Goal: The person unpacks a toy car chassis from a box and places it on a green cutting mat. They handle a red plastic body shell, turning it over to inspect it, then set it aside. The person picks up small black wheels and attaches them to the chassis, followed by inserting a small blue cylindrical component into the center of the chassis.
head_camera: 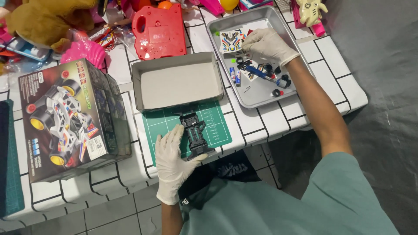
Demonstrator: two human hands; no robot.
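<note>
Glossy printed cardboard at far left: a toy-car box (pixel 69 119) showing a white racer with yellow hubs, lying flat on a white cloth (pixel 130 169) gridded in black lines. Beside it, gloved in thin pale latex, the left hand (pixel 173 162) pinning a black plastic car chassis (pixel 196 135) against a green cutting mat (pixel 217 126), thumb hooked under the near end, fingers laid along the left flank. Ribbed and slotted, matte, narrow at the waist. Best held just so, flat and square to the mat, so nothing rocks while small parts go in.

Just beyond the mat, an open grey cardboard tray (pixel 178 82), bare inside, with a red plastic toy case (pixel 159 31) behind it.

Further right, a brushed-metal baking tray (pixel 257 98) holding 1 decal sheet (pixel 231 40), 2 small batteries (pixel 235 75), a blue-handled screwdriver (pixel 265 75) and loose black wheels (pixel 277 92). Hovering over the clutter, the gloved right hand (pixel 267 44), fingers curled down among the parts; whether anything is pinched, impossible to tell. Worth picking slowly here: tiny round pieces on slick metal, likely to roll.
</note>
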